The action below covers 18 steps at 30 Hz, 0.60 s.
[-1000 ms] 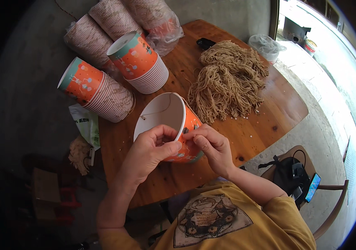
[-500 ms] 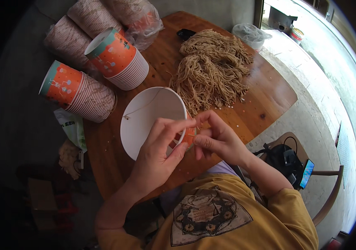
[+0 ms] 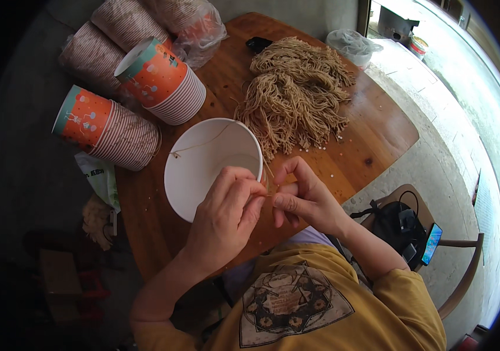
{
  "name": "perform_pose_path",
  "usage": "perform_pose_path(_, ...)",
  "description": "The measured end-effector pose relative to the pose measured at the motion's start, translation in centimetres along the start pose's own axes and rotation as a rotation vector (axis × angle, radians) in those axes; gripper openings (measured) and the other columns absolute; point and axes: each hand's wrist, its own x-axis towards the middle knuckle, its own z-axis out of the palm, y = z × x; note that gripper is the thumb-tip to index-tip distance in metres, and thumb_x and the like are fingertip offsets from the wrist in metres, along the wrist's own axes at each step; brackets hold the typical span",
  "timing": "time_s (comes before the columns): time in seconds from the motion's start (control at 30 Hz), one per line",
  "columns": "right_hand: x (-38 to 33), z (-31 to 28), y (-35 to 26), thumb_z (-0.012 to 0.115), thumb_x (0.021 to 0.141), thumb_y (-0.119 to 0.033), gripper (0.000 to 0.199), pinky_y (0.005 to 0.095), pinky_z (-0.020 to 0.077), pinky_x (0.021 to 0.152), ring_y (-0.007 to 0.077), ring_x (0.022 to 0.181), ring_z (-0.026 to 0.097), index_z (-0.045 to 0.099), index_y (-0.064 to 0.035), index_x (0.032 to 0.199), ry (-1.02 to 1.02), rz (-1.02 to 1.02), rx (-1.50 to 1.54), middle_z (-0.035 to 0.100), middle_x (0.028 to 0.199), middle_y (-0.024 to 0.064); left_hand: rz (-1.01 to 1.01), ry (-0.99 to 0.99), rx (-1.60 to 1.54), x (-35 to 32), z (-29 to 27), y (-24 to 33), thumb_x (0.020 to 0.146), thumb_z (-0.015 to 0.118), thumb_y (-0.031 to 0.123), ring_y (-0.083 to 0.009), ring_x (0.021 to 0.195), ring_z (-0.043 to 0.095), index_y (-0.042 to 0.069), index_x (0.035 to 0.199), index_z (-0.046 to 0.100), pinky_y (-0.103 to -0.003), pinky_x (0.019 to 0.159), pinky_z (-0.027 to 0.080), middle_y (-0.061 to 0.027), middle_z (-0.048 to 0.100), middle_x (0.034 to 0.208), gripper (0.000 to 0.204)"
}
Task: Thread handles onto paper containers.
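A large white paper bucket [image 3: 203, 167] with an orange outside is sitting mouth-up on the round brown wooden worktop [image 3: 373, 140], close to the person's edge of it. A thin tan string [image 3: 200, 144] is running across the bucket's inside, from a hole in the far-left wall toward the near rim. The left hand [image 3: 226, 219] is resting over the near rim of the bucket, its thumb and forefinger pinched together on the end of the string. The right hand [image 3: 302, 196] is meeting it just beside the rim, its fingertips also closing on the same string end, so both hands are touching each other there.

Beyond the bucket, a loose heap of tan cut strings [image 3: 297, 93] is lying on the middle of the worktop. To the left, two nested stacks of orange paper buckets [image 3: 127, 105] are lying on their sides, and behind them sleeves of more buckets wrapped in clear plastic [image 3: 162, 17] are leaning on the far edge. A dark bag with a phone [image 3: 408, 228] is sitting on a chair at the right.
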Motion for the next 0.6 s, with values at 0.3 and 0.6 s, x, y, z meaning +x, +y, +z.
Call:
perform_pose_path(0.3, -0.6, 1.1, -1.6, 0.058, 0.095, -0.019, 0.029, 0.0156, 0.0339, 0.045, 0.0052, 0.050, 0.051, 0.032, -0.0104, 0.104, -0.098, 0.044, 0.070, 0.062, 0.066, 0.0044, 0.203, -0.045, 0.327, 0.0, -1.3, 1.1, 0.075, 0.070, 0.007, -0.0347, 0.127, 0.037, 0.004, 0.093, 0.059, -0.048, 0.102, 0.033, -0.0104, 0.048, 0.122, 0.021)
perform_pose_path(0.6, -1.3, 1.4, -2.6, 0.062, 0.092, -0.015, 0.027, 0.0163, 0.0381, 0.047, 0.0037, 0.059, 0.057, 0.038, -0.0082, 0.103, -0.086, 0.085, -0.162, 0.065, 0.071, 0.0036, 0.175, -0.136, 0.322, -0.3, -2.0, 2.1, 0.075, 0.068, 0.003, -0.0358, 0.129, 0.035, 0.005, 0.081, 0.057, -0.049, 0.105, 0.029, -0.0096, 0.049, 0.122, 0.013)
